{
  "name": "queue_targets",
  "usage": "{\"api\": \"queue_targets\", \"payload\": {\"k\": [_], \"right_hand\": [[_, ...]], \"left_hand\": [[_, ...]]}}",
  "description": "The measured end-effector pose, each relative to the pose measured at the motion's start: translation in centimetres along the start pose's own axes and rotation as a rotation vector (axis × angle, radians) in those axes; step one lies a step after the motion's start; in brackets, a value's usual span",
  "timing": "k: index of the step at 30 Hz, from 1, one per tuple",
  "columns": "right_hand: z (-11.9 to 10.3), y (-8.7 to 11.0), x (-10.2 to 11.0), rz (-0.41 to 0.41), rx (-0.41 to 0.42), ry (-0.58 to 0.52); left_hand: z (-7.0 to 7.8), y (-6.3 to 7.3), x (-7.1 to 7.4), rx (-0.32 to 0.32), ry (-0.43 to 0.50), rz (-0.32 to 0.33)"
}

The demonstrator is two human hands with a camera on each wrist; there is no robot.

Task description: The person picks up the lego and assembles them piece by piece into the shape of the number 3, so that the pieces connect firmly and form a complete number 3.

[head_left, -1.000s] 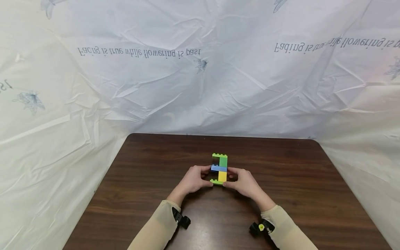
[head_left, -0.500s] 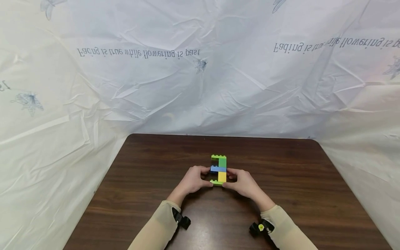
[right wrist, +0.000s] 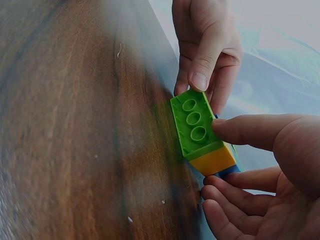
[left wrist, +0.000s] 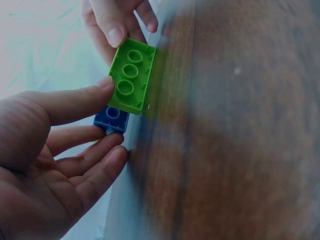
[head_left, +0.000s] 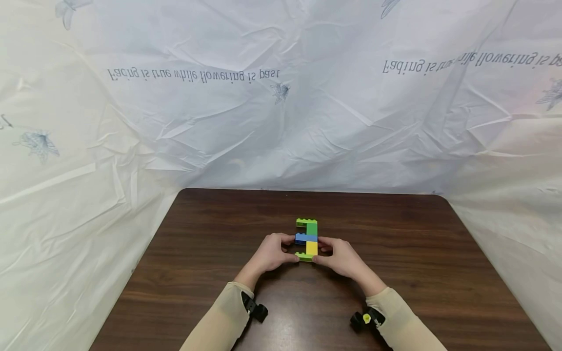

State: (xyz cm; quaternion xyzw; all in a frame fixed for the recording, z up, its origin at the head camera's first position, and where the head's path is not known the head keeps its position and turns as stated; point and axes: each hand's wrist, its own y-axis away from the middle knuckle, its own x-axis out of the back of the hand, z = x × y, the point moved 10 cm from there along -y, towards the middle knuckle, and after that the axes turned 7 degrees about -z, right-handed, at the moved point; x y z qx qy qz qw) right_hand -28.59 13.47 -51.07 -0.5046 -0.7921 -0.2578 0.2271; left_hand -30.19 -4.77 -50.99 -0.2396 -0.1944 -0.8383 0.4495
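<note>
Both hands hold one block of joined toy building bricks in the middle of the table. Seen from the head, two lime bricks [head_left: 306, 221] form its far and near ends, with a blue brick [head_left: 306, 238] between. A green brick [head_left: 311, 228] and a yellow brick [head_left: 311, 248] join them along the right side. My left hand [head_left: 273, 251] pinches the left side, thumb on the near lime brick [left wrist: 132, 75], fingertips at the blue brick [left wrist: 112, 119]. My right hand [head_left: 342, 254] grips the right side, thumb at the lime underside [right wrist: 195, 122], fingertips by the yellow brick [right wrist: 215, 161].
A dark brown wooden table [head_left: 219, 209] with rounded far corners lies under the hands. White printed sheeting [head_left: 237, 122] hangs behind it and along both sides. Each wrist carries a small black camera, such as the left one [head_left: 260, 312].
The far end of the brick block has tipped slightly toward me and shifted a little left. Both hands keep their hold and have barely moved.
</note>
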Motion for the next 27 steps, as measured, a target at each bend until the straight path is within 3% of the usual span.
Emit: {"api": "queue_targets", "payload": {"k": [27], "right_hand": [[-0.07, -0.03, -0.04, -0.024, 0.014, -0.001]], "left_hand": [[-0.32, 0.08, -0.03, 0.006, 0.015, -0.02]]}}
